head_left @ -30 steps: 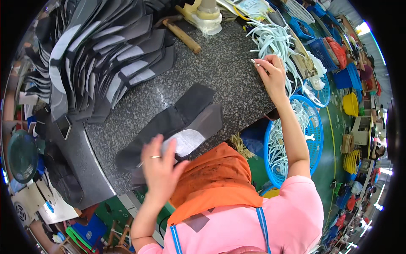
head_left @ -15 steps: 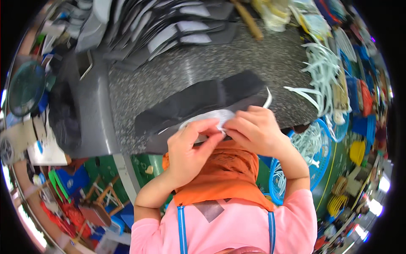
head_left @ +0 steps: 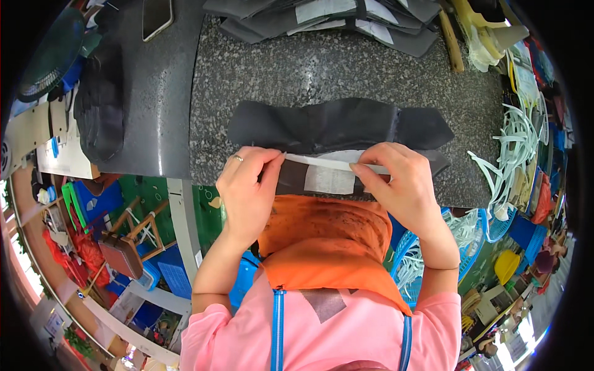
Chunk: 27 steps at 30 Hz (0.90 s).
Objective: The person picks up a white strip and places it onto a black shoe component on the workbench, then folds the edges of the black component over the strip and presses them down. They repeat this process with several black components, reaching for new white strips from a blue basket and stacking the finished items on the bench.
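Note:
A narrow white strip (head_left: 322, 162) is stretched straight between my hands. My left hand (head_left: 249, 185) pinches its left end between thumb and fingers. Farther right, my right hand (head_left: 405, 185) grips the strip with its thumb and fingers, covering the right end. Underneath lies a dark flat piece bearing a white patch (head_left: 328, 181), near the table's front edge. Just beyond the strip is a long black material piece (head_left: 340, 123) with a wavy outline. Whether the strip touches the dark piece along its whole length I cannot tell.
Stacked dark pieces with white patches (head_left: 328, 8) lie at the back of the speckled table (head_left: 260, 68). A wooden stick (head_left: 451, 40) lies back right. Pale strips (head_left: 516, 145) hang at the right edge, above a blue basket (head_left: 473, 247). A phone (head_left: 157, 18) lies back left.
My hands have moved apart from close together, drawing the white strip out straight. The view has shifted, and the black piece now lies more level before me.

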Each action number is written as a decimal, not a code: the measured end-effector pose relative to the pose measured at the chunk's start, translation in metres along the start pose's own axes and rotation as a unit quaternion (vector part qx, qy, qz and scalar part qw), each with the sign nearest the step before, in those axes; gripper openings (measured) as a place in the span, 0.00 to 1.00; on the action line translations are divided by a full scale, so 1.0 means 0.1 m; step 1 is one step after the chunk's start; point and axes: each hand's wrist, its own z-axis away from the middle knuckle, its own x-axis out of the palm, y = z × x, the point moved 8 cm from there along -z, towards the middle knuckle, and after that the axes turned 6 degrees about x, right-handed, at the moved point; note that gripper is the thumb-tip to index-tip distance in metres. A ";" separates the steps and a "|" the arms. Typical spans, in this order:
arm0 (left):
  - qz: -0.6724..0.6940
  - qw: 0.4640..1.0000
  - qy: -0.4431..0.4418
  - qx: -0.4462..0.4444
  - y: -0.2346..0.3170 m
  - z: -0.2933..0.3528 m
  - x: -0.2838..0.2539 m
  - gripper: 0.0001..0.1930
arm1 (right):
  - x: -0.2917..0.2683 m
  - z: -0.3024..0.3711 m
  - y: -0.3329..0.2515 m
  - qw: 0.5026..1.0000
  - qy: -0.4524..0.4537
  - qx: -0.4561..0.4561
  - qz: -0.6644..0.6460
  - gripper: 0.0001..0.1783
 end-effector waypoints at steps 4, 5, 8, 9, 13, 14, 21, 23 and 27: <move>-0.103 0.992 -0.055 0.056 0.02 -0.05 0.07 0.10 | 0.04 0.00 0.10 0.998 -0.010 0.061 -0.029 0.07; -0.162 0.986 -0.034 0.030 0.03 -0.15 -0.03 0.13 | 0.03 0.01 0.15 0.996 -0.003 0.077 -0.034 0.08; -0.207 0.974 0.006 0.088 0.03 -0.08 -0.12 0.25 | 0.03 0.00 0.14 0.997 -0.005 0.071 -0.035 0.08; -0.194 0.969 -0.028 0.149 0.17 0.08 -0.09 0.27 | 0.02 0.00 0.13 0.997 -0.009 0.075 -0.034 0.08; -0.190 0.957 -0.153 0.156 0.22 0.29 0.30 0.31 | -0.07 -0.14 0.17 0.990 -0.042 0.116 -0.064 0.09; -0.195 0.953 -0.156 0.170 0.22 0.30 0.31 0.30 | -0.08 -0.14 0.22 0.987 -0.049 0.138 -0.069 0.09; -0.128 0.950 -0.145 0.245 0.75 0.14 0.40 0.28 | -0.03 -0.16 0.31 0.995 -0.019 0.071 0.073 0.09; -0.025 0.944 -0.198 0.261 0.70 0.22 0.77 0.28 | -0.10 -0.09 0.31 0.995 -0.022 0.076 0.063 0.08; -0.005 0.946 -0.159 0.282 0.68 0.25 0.74 0.28 | -0.37 0.08 0.42 0.976 -0.104 0.147 -0.124 0.06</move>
